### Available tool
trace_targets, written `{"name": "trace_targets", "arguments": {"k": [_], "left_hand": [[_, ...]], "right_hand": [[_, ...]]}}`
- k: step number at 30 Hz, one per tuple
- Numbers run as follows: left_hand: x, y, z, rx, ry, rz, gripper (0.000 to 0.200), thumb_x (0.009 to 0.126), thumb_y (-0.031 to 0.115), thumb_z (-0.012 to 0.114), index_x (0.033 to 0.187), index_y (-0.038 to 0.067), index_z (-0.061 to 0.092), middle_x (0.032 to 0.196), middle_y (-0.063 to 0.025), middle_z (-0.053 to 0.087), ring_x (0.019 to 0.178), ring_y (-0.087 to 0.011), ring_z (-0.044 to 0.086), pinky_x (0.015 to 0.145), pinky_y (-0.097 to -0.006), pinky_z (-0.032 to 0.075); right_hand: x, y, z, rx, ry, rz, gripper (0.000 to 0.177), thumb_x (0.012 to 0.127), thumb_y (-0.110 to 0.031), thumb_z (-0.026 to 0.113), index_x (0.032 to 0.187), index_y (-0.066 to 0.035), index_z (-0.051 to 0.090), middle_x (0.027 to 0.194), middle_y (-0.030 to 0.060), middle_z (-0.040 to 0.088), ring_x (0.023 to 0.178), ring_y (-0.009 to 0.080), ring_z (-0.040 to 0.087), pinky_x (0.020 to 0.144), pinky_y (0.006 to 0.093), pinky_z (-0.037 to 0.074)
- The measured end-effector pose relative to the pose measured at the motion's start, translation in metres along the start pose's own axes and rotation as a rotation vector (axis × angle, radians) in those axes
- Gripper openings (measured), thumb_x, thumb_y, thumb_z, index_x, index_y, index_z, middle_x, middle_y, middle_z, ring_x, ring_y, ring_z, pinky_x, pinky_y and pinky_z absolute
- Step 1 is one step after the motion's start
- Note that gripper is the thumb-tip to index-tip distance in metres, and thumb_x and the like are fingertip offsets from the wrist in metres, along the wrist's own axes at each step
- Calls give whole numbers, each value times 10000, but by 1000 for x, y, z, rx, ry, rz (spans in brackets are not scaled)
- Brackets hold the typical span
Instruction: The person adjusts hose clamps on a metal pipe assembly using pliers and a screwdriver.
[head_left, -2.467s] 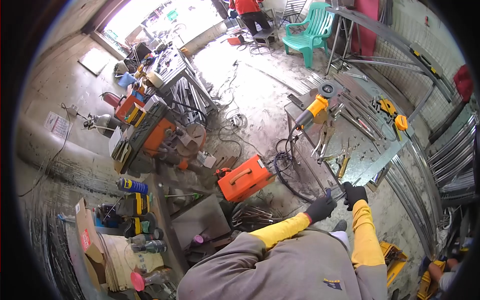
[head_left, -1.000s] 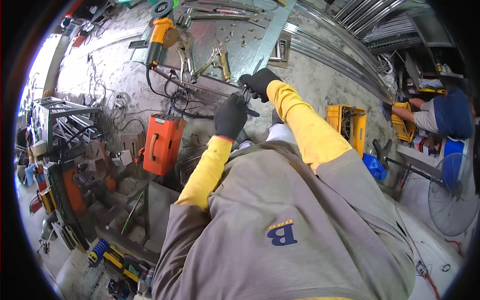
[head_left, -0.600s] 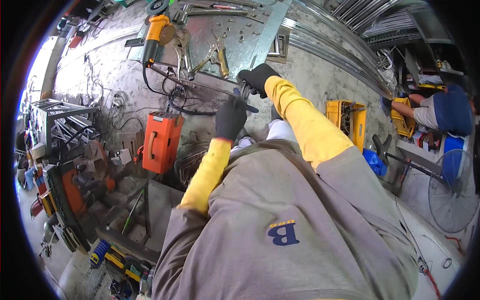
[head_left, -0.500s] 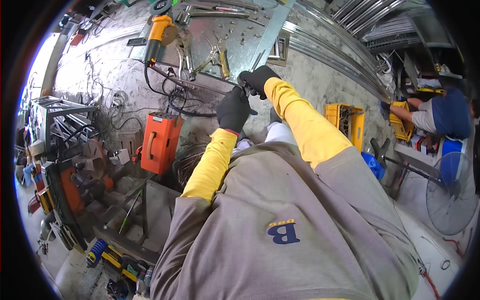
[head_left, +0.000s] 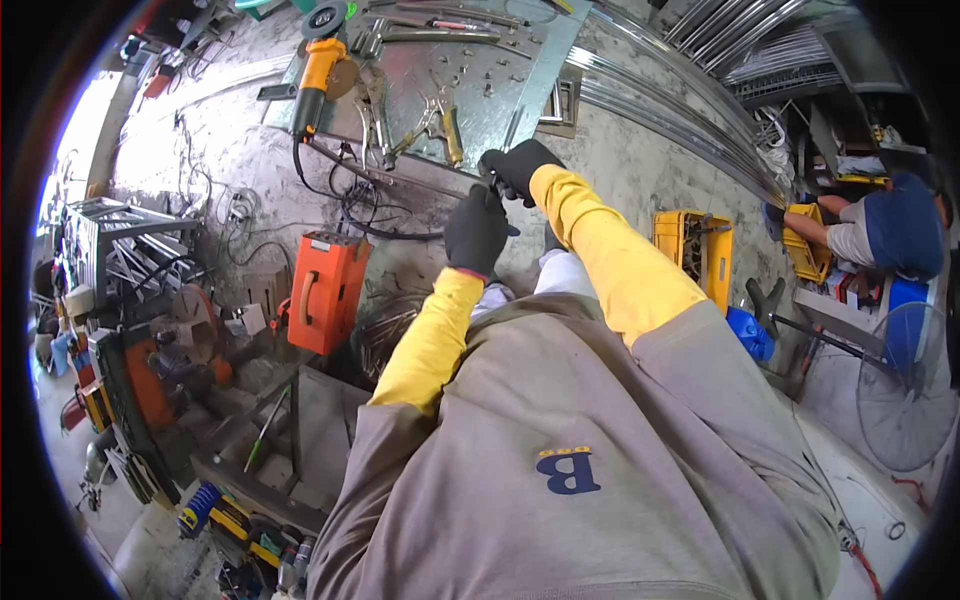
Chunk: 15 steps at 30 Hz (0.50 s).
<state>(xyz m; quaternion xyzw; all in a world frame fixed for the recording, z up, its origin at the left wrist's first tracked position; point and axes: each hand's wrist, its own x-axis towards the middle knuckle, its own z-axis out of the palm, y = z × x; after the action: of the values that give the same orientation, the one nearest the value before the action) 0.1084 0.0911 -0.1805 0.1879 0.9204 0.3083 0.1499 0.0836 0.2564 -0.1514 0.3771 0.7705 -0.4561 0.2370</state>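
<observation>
My left hand (head_left: 476, 232), in a dark glove, is closed just below the metal sheet's near edge; whatever it grips is too small to make out. Up and to the right of it, my right hand (head_left: 519, 170), gloved too, is curled round a small dark piece that I cannot identify. The two hands nearly touch. Ahead of them lies the shiny metal sheet (head_left: 420, 75), bearing locking pliers (head_left: 450, 128), a second pair of pliers (head_left: 373, 112) and an orange angle grinder (head_left: 318, 72) at its left side.
An orange box (head_left: 327, 290) stands left of my body. Yellow crates (head_left: 718, 262) are on the right, near another person (head_left: 890, 225). Long metal bars (head_left: 670, 115) lie at the upper right. Cables (head_left: 365, 200) cross the floor, and a fan (head_left: 908, 385) stands far right.
My left hand has shifted slightly down, and its wrist is turned more upright. My right hand has moved slightly right and down. The surroundings have shifted slightly with the camera.
</observation>
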Motion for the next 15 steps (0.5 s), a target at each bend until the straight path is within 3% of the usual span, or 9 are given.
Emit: {"name": "trace_targets", "arguments": {"k": [2, 4, 5, 7, 8, 10, 14, 15], "left_hand": [[-10, -33, 18, -205, 21, 214, 255, 1014, 273, 567, 996, 33, 648, 948, -256, 714, 922, -494, 679, 781, -588, 526], [-24, -57, 9, -89, 54, 623, 261, 1014, 280, 568, 1029, 35, 657, 950, -252, 715, 918, -490, 681, 779, -579, 531], [-24, -56, 11, -90, 42, 635, 261, 1014, 280, 568, 1029, 35, 657, 950, -252, 715, 918, -490, 681, 779, -579, 531], [-21, -39, -5, -172, -64, 50, 251, 1016, 298, 572, 1017, 61, 656, 951, -249, 717, 915, -472, 691, 770, -568, 534], [-12, -29, -10, -169, -67, 56, 251, 1016, 298, 572, 1017, 61, 656, 951, -249, 717, 915, -472, 691, 770, -568, 534], [12, -12, -11, 147, -22, 134, 247, 1030, 321, 558, 1020, 91, 646, 952, -248, 720, 912, -476, 694, 763, -575, 531], [16, -33, 13, 108, -20, 129, 255, 1033, 343, 535, 1046, 106, 626, 941, -247, 727, 913, -499, 689, 772, -613, 518], [14, -20, 3, 63, -70, 24, 292, 1024, 332, 523, 1034, 68, 646, 960, -277, 718, 938, -506, 679, 786, -596, 513]], "right_hand": [[5, 5, 2, -43, 65, -51, 533, 899, -504, 671, 814, 16, 755, 677, 123, 699, 523, 235, 644, 533, 390, 542], [-3, -1, -2, -73, 37, 2, 604, 868, -553, 655, 1086, -6, 791, 1124, 268, 760, 1079, 412, 737, 971, 453, 560], [-12, -5, -5, -94, 48, 17, 609, 879, -550, 644, 1132, -13, 785, 1170, 275, 749, 1127, 412, 725, 995, 454, 550], [-14, -7, -7, -88, 45, 30, 614, 879, -554, 643, 1147, -19, 784, 1182, 273, 748, 1140, 410, 723, 1007, 452, 548], [-15, -7, -7, -90, 36, 43, 620, 879, -557, 641, 1162, -24, 783, 1194, 270, 746, 1153, 407, 720, 1018, 450, 546], [-8, 0, 0, -61, 70, 40, 633, 868, -566, 650, 1183, -33, 781, 1210, 253, 748, 1160, 396, 722, 1033, 449, 545], [-20, -5, -9, -52, 51, 31, 668, 869, -599, 648, 1229, -50, 770, 1228, 247, 745, 1188, 406, 709, 1042, 455, 544], [-23, -5, -8, -63, 76, 17, 666, 869, -602, 650, 1221, -49, 772, 1224, 243, 748, 1182, 404, 711, 1038, 456, 544]]}}
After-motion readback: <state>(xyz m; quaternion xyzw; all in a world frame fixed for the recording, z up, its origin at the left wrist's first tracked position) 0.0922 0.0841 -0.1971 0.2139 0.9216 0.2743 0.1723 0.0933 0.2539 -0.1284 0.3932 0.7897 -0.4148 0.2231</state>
